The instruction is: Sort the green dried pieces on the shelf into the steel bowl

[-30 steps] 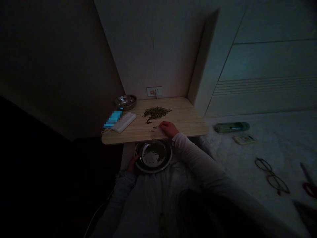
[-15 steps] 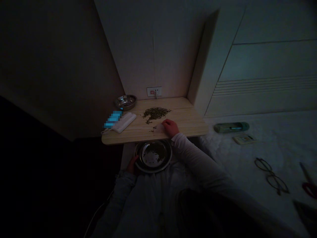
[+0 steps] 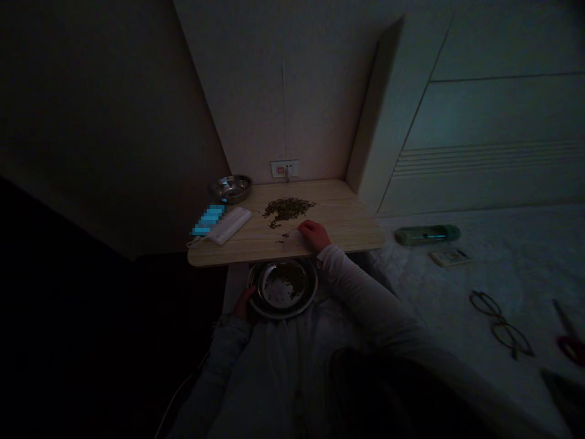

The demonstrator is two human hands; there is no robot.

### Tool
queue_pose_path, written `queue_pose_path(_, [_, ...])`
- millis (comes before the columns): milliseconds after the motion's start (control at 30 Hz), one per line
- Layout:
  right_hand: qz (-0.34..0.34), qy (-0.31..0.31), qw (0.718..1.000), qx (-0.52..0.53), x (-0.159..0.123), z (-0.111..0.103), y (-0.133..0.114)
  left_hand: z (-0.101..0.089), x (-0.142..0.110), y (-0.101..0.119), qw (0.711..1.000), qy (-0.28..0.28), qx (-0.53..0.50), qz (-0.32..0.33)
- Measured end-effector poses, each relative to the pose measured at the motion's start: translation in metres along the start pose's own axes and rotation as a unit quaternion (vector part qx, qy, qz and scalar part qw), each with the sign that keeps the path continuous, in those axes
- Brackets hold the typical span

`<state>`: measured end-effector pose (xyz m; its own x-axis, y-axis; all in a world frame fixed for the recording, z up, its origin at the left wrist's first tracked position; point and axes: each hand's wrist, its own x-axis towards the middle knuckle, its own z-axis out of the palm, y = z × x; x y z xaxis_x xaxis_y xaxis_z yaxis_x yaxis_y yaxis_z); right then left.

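My left hand [image 3: 244,303] is closed on the left rim of a round metal bowl [image 3: 283,314], just below the front edge of a small wooden table [image 3: 347,228]. Scattered small dark grains [image 3: 292,286] lie on the bowl's bottom. On the tabletop, my right hand [image 3: 314,236] is closed, with fingertips pinched on a thin pale piece [image 3: 293,240] too dim to name. A few loose grains lie by that piece's left end. Behind it spreads a pile of small greenish-brown grains [image 3: 287,208], apart from my fingers.
Another metal bowl [image 3: 232,190] stands at the table's back left. A white power strip [image 3: 231,227] and a lit, blurred screen [image 3: 208,221] lie in front of it. On the bed at right are a bottle [image 3: 427,235], a phone-like object [image 3: 451,257], glasses [image 3: 501,323] and red-handled scissors [image 3: 569,341].
My right hand and the thin piece have shifted only very slightly over the tabletop. My left hand and the bowl stay in place.
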<state>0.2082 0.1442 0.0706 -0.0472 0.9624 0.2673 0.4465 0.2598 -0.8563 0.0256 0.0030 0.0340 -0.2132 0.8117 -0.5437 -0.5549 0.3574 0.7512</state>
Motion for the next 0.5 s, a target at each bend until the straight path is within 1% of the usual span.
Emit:
queue_pose_path(67, [-0.005,0.001,1.000,0.001,-0.0002,-0.0002,-0.0003,0.0012,-0.0015,0.0006,1.000,0.019,0.003,-0.018])
queue_pose_path(133, [-0.010,-0.006,1.000,-0.007,-0.0003,-0.0001,-0.0004,0.0009,-0.0023,0.0009,0.999,0.028,0.006,-0.018])
queue_pose_path(267, [-0.012,-0.053,0.999,0.004,-0.0007,0.0006,-0.0007,-0.0039,-0.0006,0.0013,0.999,0.044,0.022,0.019])
queue_pose_path(333, [-0.005,-0.067,0.998,0.021,-0.0010,0.0006,-0.0012,-0.0050,0.0005,0.0012,0.998,0.052,0.026,0.026])
queue_pose_path(433, [-0.002,-0.055,0.998,0.033,-0.0012,0.0002,-0.0020,-0.0031,0.0012,-0.0002,0.999,0.022,0.030,0.014])
queue_pose_path(500, [-0.005,-0.039,0.999,0.035,-0.0008,-0.0002,-0.0018,-0.0011,0.0012,-0.0013,0.999,-0.001,0.038,0.019])
